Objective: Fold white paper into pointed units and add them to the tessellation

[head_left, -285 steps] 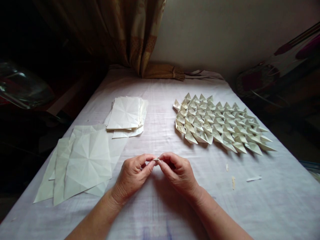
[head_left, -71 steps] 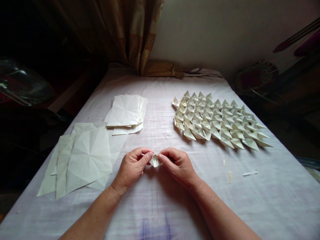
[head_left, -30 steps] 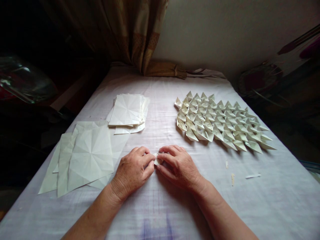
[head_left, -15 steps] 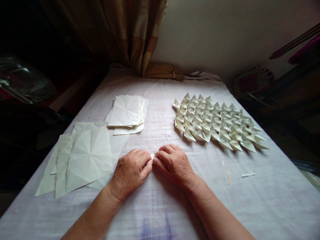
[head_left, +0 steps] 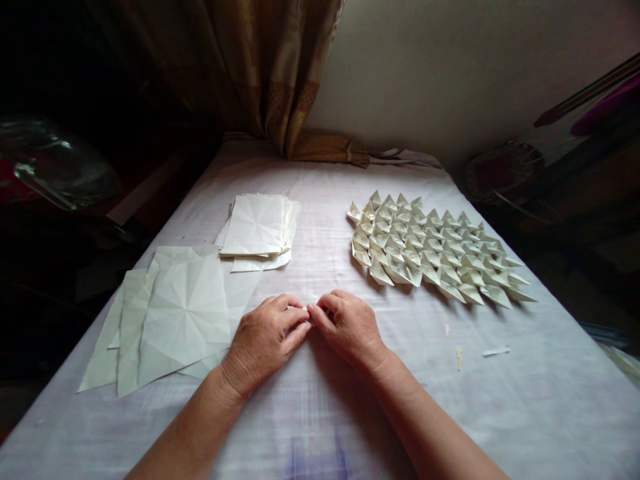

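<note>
Just left of the paper boats (head_left: 433, 253), we have a lane of bare cloth (head_left: 323, 230) where a hand could pass; beyond it, farther left, the creased paper stack (head_left: 255, 227) stands in the way. Nearer than the boats and to their left, our left hand (head_left: 267, 337) and right hand (head_left: 347, 327) block the lane's near end. In front of the boats, low scraps (head_left: 496, 351) leave room overhead.

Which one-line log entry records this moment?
left hand, right hand: close together, anything between hidden | sheets: two piles, left | folded pieces: rows, right | scraps: right
</note>
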### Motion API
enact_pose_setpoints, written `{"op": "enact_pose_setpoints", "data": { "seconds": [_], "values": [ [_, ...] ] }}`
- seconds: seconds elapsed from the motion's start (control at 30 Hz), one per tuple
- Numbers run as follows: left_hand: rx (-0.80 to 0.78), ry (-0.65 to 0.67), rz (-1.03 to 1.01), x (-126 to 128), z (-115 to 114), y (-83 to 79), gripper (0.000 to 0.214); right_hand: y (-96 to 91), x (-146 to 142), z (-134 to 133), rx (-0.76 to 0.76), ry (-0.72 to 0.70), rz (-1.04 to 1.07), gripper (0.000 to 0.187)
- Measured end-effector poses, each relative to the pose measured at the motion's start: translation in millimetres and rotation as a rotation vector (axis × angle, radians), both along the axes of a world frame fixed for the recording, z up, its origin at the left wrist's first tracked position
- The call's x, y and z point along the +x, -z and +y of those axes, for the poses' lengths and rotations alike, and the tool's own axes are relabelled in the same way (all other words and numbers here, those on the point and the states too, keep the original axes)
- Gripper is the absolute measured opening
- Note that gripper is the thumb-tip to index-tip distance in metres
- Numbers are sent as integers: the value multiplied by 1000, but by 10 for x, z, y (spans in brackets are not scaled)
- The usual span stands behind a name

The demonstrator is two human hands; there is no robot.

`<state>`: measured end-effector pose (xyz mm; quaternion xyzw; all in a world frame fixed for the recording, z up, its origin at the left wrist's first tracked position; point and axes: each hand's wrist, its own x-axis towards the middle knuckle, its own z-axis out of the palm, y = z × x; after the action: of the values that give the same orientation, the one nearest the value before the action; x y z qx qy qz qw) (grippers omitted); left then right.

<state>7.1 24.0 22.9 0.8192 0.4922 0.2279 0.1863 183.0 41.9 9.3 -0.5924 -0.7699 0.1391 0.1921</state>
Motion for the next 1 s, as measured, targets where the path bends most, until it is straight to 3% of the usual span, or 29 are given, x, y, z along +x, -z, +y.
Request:
{"op": "enact_pose_setpoints", "data": {
  "seconds": [0.27,0.43,0.7,0.83,1.0],
  "values": [
    [6,-20,-3,1,19,12,9,49,231,-50,22,-219,271,15],
    [-28,-28,-2,5,31,10,6,36,288,-58,27,-331,233,25],
    [-35,-57,-8,10,75,67,10,49,269,76,-8,-324,131,13],
    [-90,-105,-1,34,128,41,13,12,251,149,-80,-297,106,18],
    [-86,-167,35,71,155,58,17,35,194,145,-60,-206,67,18]
  ]
}}
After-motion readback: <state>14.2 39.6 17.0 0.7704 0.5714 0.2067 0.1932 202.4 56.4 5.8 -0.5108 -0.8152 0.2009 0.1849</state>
